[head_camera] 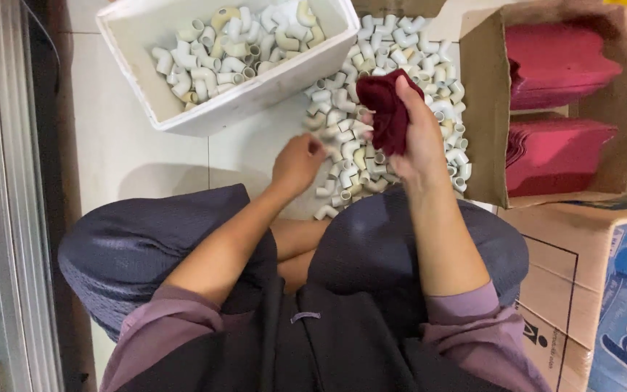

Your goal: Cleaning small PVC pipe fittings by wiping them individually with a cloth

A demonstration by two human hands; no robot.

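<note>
One right hand (416, 134) hides fittings (342, 138) — cloth (388, 109) bunched.

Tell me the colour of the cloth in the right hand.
Dark red, a deep maroon. The cloth is bunched in the right hand, clearest in the head view.

White fittings, dark red cloth

The pipe elbows (390, 101) are white, some yellowed; the cloth (388, 109) dark red; the tub (183, 120) white; the cardboard box (484, 109) brown, holding pink-red sheets (556, 62).
</note>
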